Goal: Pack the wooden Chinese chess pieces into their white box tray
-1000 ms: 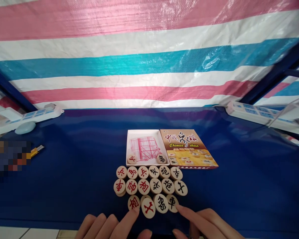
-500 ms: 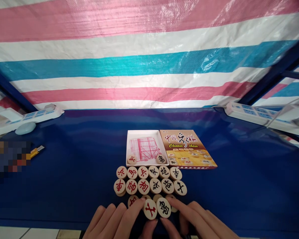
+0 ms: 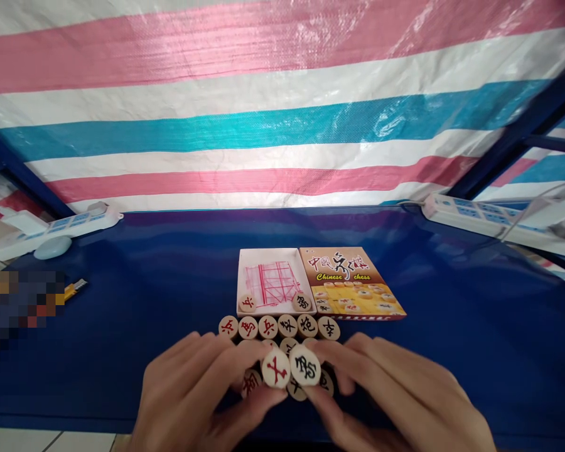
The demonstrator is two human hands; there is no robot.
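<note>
The left hand (image 3: 193, 380) pinches a red-lettered Chinese chess piece (image 3: 275, 368), the right hand (image 3: 395, 386) a black-lettered elephant piece (image 3: 306, 365), side by side above the blue table (image 3: 136, 301)

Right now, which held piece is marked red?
The red-marked piece in the left hand; the black-marked piece beside it is in the right hand.

Looks like smooth, matt wood on the red-marked disc (image 3: 276, 368) and black-marked disc (image 3: 306, 365) in the grip. Below and around it, shines smooth and glossy on the blue tabletop (image 3: 136, 314). Beyond it, looks like smooth card on the printed box (image 3: 348, 276). Far beyond, gleams as creased, woven plastic across the striped sheet (image 3: 263, 125).
</note>
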